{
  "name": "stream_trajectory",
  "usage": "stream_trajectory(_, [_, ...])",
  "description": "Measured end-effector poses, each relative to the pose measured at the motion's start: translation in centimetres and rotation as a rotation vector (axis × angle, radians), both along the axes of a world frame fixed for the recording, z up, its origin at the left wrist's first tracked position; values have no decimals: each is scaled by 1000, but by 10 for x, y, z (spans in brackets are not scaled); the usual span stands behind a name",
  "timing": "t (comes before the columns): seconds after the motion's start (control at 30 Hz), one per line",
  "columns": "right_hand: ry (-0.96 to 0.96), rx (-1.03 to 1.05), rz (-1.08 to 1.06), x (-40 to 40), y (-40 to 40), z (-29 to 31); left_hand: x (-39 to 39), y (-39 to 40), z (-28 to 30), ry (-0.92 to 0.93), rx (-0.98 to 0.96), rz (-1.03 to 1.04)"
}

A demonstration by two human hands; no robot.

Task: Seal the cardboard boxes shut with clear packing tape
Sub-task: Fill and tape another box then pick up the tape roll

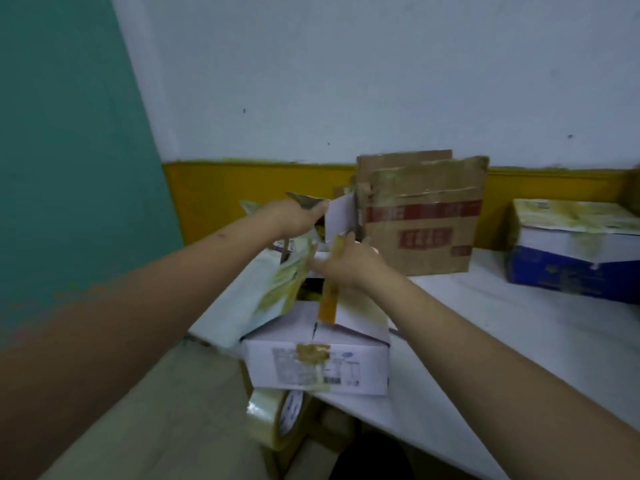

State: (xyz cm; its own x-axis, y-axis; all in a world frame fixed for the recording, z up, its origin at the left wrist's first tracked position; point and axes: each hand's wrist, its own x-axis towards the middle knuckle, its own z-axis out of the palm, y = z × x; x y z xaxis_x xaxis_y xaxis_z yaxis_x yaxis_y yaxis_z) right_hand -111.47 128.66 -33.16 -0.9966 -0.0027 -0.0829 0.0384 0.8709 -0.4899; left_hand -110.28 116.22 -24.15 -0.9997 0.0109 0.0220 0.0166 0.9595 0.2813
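White cardboard box (317, 355) with open top flaps, standing on the white tabletop (519, 341) below both hands. The left hand (298, 216) curls its fingers (317, 211) round the upper edge of the far white flap (341, 216), holding it upright; the right hand (341, 261), just beside and nearer the viewer, appears to pinch the top end of a strip of old brownish tape (328, 303) that runs down from the fingers to the box's near top edge, though motion blur hides the exact contact. A printed yellow-green flap (287, 282) leans outward to the left of the fingers. To do this step well, it seems wise to fold the flaps flat and edge to edge, with the loose old strip out of the seam, before any new tape is laid. The roll of clear packing tape (273, 417) hangs off the box's near lower corner, well below the fingers and untouched. Count: three cardboard boxes (the white one in hand; a brown one (422, 216) beyond the fingers; a blue-and-white one (575, 244) far right), one tape roll, two hands.
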Motion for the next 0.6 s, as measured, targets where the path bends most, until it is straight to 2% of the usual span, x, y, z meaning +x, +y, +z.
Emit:
stream_trajectory(0.07, [-139, 91, -16, -6, -22, -14, 12, -13, -24, -288, 204, 97])
stream_trajectory(0.13, [-196, 117, -67, -8, -28, -21, 21, -15, -42, -416, 222, 110])
stream_trajectory(0.2, [-217, 192, -49, 3, -27, -13, 23, -13, -52, -402, 144, 69])
stream_trajectory(0.3, [-179, 300, 106, 24, -18, 8, 13, -18, -60, -336, 94, 55])
stream_trajectory(0.4, [-52, 276, 107, 37, -7, 22, -5, -34, -67, -298, 206, 99])
stream_trajectory(0.53, [143, 362, -52, 42, 3, 38, -18, -56, -75, -216, 386, 87])
stream_trajectory(0.6, [199, 316, -73, 53, 14, 55, -17, -62, -81, -196, 435, 74])
